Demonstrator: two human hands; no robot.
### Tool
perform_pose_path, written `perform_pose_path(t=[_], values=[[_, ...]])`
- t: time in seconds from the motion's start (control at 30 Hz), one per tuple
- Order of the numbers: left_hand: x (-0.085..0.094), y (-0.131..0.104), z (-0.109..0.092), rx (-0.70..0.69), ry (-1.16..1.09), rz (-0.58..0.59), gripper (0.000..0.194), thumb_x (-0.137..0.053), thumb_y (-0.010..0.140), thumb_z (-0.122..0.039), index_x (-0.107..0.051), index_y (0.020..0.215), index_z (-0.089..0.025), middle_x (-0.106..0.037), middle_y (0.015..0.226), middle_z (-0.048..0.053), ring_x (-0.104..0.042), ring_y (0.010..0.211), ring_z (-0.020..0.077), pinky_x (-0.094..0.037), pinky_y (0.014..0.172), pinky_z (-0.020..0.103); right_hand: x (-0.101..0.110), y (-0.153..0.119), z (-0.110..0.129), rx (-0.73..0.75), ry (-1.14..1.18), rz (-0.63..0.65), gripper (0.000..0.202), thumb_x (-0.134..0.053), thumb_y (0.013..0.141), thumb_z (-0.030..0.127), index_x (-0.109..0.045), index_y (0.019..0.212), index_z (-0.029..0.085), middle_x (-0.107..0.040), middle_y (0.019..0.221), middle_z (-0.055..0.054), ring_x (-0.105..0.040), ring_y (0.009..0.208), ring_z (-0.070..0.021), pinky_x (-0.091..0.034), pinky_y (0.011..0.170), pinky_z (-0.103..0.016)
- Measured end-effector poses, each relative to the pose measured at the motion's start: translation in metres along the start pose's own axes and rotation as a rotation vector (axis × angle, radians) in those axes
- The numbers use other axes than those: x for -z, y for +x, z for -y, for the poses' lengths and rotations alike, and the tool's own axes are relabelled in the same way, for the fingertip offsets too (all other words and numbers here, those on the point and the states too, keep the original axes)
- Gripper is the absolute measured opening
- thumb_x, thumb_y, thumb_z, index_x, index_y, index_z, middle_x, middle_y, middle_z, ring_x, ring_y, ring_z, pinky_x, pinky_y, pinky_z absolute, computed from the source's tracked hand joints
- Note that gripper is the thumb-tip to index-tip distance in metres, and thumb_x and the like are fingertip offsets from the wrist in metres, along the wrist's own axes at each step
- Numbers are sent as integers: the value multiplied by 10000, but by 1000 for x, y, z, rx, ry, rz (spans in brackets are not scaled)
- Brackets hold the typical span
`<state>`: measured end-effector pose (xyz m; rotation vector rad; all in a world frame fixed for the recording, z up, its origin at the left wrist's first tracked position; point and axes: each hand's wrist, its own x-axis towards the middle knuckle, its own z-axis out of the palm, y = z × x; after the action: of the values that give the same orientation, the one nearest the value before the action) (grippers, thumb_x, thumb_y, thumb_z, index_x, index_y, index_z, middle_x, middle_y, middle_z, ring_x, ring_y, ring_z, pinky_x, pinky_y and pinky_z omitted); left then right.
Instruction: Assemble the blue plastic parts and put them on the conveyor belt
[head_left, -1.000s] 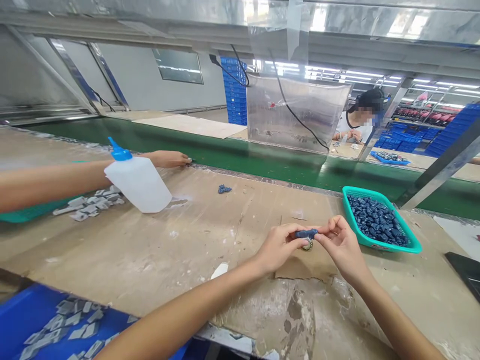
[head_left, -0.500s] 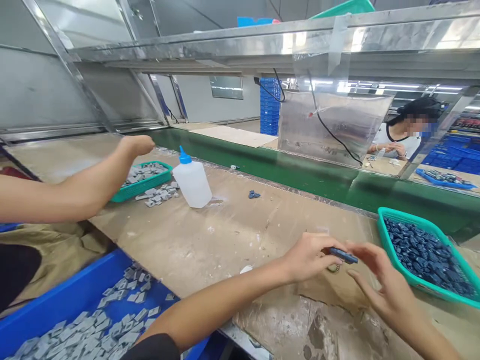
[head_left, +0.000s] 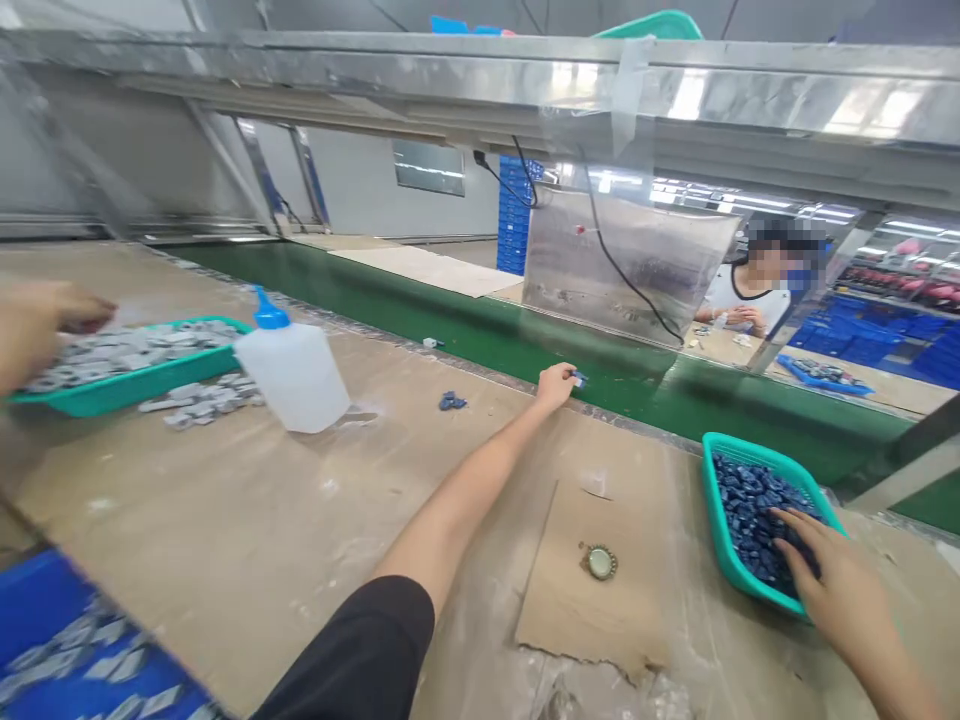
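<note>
Fingers (head_left: 804, 526) touch glossy, lumpy dark-blue pieces (head_left: 750, 495).

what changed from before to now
The left hand and right hand, earlier together on a dark blue piece, have parted. The left went forward to the green belt, a small piece at its fingers; whether released is unclear. The right went right, onto dark blue pieces in the green basket. A co-worker's hand drew back to the left. Bottle cap and white bottle stayed put.
</note>
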<state>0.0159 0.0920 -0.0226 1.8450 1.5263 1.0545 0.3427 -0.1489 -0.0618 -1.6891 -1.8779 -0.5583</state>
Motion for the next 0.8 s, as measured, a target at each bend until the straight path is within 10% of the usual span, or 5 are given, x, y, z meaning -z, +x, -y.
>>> perform_pose_path(t=[0.3,0.63,0.8], values=[[-13,26,32,-62,356,-50,323,-494,787,-210,-594,1084,-132,-524,1124,135,-417,1087,259,-322,949,346,20,-3,19,-181,6,-6,450,-354,805,562,-658,889,240,-631,974,-57,-613,796,-268,-512,527,-384],[116,41,102,157,529,-231,513,-398,749,-114,-422,1261,-137,-289,1355,167,-263,1229,333,-261,979,473,36,2,21,-380,83,39,440,-423,714,623,-688,766,275,-647,970,-9,-615,828,-263,-472,465,-314],[138,50,127,229,529,-173,360,-393,770,-158,-541,1094,-108,-371,1301,176,-323,1195,348,-259,964,525,37,3,20,-423,194,52,373,-473,666,522,-694,833,272,-674,886,-25,-627,793,-280,-503,503,-344]])
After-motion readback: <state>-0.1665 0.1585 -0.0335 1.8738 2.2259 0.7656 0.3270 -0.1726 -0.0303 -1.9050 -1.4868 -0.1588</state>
